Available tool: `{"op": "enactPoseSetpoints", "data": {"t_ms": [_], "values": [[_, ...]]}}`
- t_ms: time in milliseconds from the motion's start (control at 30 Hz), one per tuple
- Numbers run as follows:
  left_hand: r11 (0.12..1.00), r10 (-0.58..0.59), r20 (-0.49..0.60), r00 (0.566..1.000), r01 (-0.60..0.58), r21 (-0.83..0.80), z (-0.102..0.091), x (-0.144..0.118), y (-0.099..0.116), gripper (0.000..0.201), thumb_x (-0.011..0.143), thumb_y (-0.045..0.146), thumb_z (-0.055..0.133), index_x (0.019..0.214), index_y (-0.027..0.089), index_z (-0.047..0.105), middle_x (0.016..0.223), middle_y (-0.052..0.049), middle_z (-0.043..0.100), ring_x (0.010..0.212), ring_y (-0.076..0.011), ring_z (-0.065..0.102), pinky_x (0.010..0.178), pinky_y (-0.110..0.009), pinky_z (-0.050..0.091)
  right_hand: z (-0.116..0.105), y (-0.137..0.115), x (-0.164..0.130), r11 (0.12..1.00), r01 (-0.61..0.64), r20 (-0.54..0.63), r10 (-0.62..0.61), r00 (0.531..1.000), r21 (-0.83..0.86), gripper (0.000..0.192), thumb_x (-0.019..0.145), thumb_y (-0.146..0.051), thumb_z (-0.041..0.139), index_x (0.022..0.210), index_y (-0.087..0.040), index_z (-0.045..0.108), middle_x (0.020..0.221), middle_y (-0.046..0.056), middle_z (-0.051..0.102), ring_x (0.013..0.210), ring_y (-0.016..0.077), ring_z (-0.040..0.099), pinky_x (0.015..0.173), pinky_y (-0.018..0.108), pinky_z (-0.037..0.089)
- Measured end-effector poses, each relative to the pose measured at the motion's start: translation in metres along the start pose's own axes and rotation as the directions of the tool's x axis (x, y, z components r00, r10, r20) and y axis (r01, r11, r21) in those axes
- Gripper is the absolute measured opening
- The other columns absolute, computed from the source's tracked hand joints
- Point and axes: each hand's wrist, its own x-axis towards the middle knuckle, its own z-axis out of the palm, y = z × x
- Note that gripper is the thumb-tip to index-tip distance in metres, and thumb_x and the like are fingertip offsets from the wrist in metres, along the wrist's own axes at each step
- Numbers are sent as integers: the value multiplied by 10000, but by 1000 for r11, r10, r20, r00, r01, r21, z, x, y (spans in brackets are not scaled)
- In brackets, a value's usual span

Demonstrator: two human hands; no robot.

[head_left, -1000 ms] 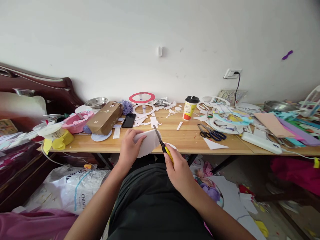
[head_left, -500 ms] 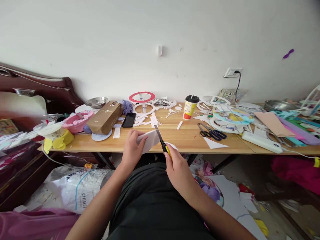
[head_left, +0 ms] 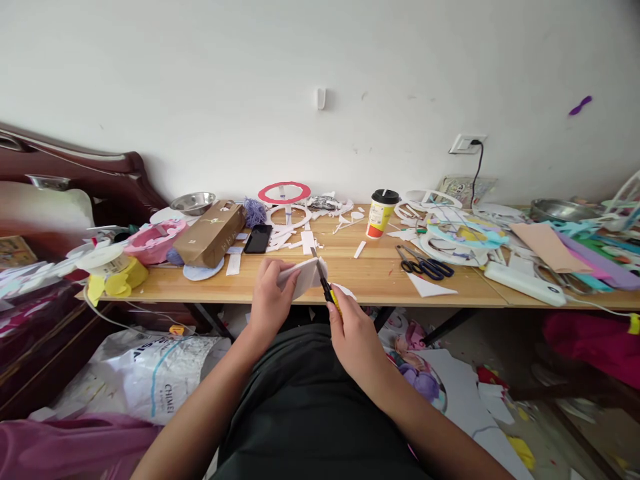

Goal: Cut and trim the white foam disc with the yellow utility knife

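My left hand (head_left: 271, 293) is closed on a white foam board piece (head_left: 304, 280), held up at the table's front edge. In my right hand (head_left: 350, 327) is a yellow and black utility knife (head_left: 326, 288), gripped by its handle. Its blade is out and crosses the right end of the foam board, where a narrow strip stands slightly apart. Behind the hands lie white foam scraps (head_left: 309, 241) and a black phone (head_left: 258, 239). To the right are dark-handled scissors (head_left: 425, 265) and a white foam triangle (head_left: 430, 286).
A lidded paper cup (head_left: 381, 215) stands upright near the wall. At the left is a brown cardboard box (head_left: 211, 235) beside a pink ring-shaped piece (head_left: 156, 242). A red-topped ring stand (head_left: 284, 193) is at the back. A white power strip (head_left: 525, 285) lies along the right front edge.
The knife's blade has moved into the right end of the foam board, and a strip there now leans away. My left hand has shifted slightly right.
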Motion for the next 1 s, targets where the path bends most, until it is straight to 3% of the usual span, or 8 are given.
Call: {"op": "enactPoseSetpoints", "data": {"t_ms": [167,300,467,633,700,800,867,1000], "values": [[999,-32,-6,999,32,-21,4,2,-2,77,903,262,583,908,197,624,913,-44,602,901,-191,596,826,-314,479,6,2,-2,997,-19,36,22,999,-75,465,1008,-287,317,1429,-140,448,1254,189,642,1128,303,648,924,442,543],[998,-29,-15,999,28,-50,5,0,0,73,901,253,592,921,196,633,925,-44,602,912,-185,595,827,-308,474,20,11,-5,976,-90,176,126,976,-196,458,994,-270,346,1416,-143,470,1134,202,686,928,312,717,765,411,567],[995,-34,-191,981,15,-101,-6,10,10,115,890,303,629,923,193,625,955,-44,612,931,-172,591,846,-297,464,40,28,-17,978,-145,265,181,947,-152,360,955,-230,441,1253,-111,604,961,201,723,860,326,725,744,431,554],[925,-302,-284,910,207,-319,-4,21,-6,273,864,446,637,969,197,603,966,-40,635,891,-159,597,771,-259,469,41,35,-17,986,-163,156,166,974,-30,398,992,-314,364,1276,-126,570,1125,191,696,1081,288,668,882,418,539],[846,-426,-276,861,272,-459,4,18,-19,318,851,490,626,970,199,577,981,-38,637,885,-149,602,759,-250,471,37,34,-11,961,-243,106,230,967,131,442,990,-419,378,1310,-154,530,1034,140,717,899,245,714,746,364,583],[678,-579,-137,803,381,-629,16,3,-32,369,801,529,642,942,217,505,960,-22,646,832,-137,624,708,-245,482,29,27,0,736,-399,136,392,910,548,501,908,-558,514,1253,-194,530,749,7,680,463,140,593,433,260,513],[538,-632,44,774,478,-695,20,-9,-34,401,745,519,698,898,225,474,906,-1,652,751,-127,629,648,-234,478,23,23,8,585,-398,141,435,890,706,457,841,-562,621,1121,-206,561,653,-55,606,385,91,503,374,212,449],[356,-590,339,733,612,-706,14,-26,-33,423,669,430,804,830,209,481,812,19,668,683,-115,619,636,-229,477,15,25,22,547,-335,39,482,875,767,388,796,-495,701,1023,-217,553,587,-108,492,397,71,486,397,184,434]]}}
